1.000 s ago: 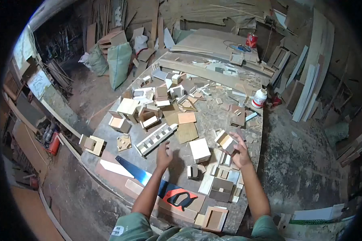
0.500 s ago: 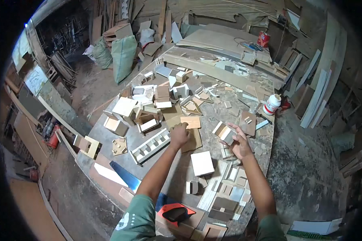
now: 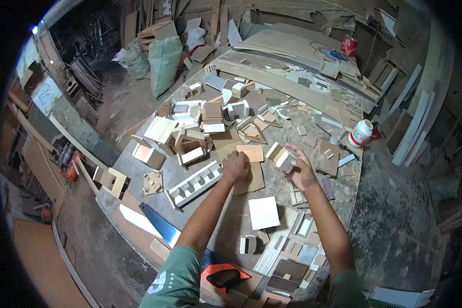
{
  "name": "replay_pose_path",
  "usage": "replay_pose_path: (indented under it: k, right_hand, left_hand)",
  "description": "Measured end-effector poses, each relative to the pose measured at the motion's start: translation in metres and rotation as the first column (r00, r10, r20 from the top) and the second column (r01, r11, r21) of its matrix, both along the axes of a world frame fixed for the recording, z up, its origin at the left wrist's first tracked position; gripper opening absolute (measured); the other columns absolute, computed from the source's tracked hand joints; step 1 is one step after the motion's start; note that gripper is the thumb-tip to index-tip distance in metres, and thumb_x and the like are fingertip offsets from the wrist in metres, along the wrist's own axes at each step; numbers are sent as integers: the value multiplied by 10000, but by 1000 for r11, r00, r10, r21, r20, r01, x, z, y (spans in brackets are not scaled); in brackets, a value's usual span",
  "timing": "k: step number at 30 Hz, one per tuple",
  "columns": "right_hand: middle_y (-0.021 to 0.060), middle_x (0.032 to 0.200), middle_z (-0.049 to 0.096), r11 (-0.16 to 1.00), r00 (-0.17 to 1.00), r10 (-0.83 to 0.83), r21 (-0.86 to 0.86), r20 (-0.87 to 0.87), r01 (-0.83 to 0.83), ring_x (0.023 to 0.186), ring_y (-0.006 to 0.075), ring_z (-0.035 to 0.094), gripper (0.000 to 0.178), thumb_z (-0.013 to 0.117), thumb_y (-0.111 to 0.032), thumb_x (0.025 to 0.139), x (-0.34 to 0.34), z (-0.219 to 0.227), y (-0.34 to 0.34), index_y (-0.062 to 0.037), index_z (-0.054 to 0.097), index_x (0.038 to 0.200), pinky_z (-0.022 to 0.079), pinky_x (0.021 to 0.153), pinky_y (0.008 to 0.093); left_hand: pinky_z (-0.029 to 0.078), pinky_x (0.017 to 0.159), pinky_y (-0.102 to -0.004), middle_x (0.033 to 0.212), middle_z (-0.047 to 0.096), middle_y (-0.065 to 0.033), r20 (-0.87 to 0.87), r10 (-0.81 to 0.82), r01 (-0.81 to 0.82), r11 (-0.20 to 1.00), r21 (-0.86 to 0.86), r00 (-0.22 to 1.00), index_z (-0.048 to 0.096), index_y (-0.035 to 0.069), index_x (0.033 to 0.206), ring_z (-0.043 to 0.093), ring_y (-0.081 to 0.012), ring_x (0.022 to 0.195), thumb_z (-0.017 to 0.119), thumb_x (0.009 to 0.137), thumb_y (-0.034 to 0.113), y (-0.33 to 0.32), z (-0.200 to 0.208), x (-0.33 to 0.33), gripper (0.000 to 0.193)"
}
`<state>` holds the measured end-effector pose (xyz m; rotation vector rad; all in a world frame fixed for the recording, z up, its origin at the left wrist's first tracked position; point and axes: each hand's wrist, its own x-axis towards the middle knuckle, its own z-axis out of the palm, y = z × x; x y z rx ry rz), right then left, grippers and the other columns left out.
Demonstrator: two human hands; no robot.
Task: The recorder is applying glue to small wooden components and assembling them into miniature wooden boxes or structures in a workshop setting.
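My right hand (image 3: 304, 172) grips a small box-like wooden piece (image 3: 281, 155), pale on the outside with a brown inner face, thumb and fingers around its right side. It is held above the table, tilted. My left hand (image 3: 235, 167) is down on the table, its bent fingers closed at the left end of a small orange-brown wooden board (image 3: 250, 153); the fingertips are partly hidden. Under that board lies a flat brown sheet (image 3: 251, 180). To the left of my left hand stands a long pale wooden piece with several compartments (image 3: 195, 186). A white square block (image 3: 264, 213) sits between my forearms.
Several small wooden model pieces (image 3: 160, 130) crowd the table's left side. A handsaw (image 3: 226, 277) with a red and black handle lies beneath my left arm. At the right edge stand a white glue bottle (image 3: 361, 132) and a hammer (image 3: 350, 152). Flat wooden panels (image 3: 287, 267) lie near me.
The whole view has shifted slightly. My right hand has turned the wooden box piece a little and brought it closer to the orange-brown board. My left hand stays at that board's end.
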<state>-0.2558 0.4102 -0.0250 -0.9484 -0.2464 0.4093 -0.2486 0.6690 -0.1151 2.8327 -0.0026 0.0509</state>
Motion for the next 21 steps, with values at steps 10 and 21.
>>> replay_pose_path:
  k: [10,21]
  right_hand:
    - [166,1322,504,999,998,46,21,50,-47,1208,310,544,702,613,-163,754,2,21,18,-43,359,1397,492,993,523]
    - [181,1318,510,997,995,68,31,66,-70,1196,335,562,736,609,-199,743,-18,45,34,-51,336,1411,498,990,534]
  left_hand:
    - [387,1034,-520,1287,513,-280,37,362,-364,928,85,931,475,15,1293,470,-441,1231,773,703,496,72,33,-68,817]
    - [422,924,-557,1185,570,-162,-3,345,-342,931,129,939,457,80,1274,541,-363,1132,839,601,347,143,10,-160,819]
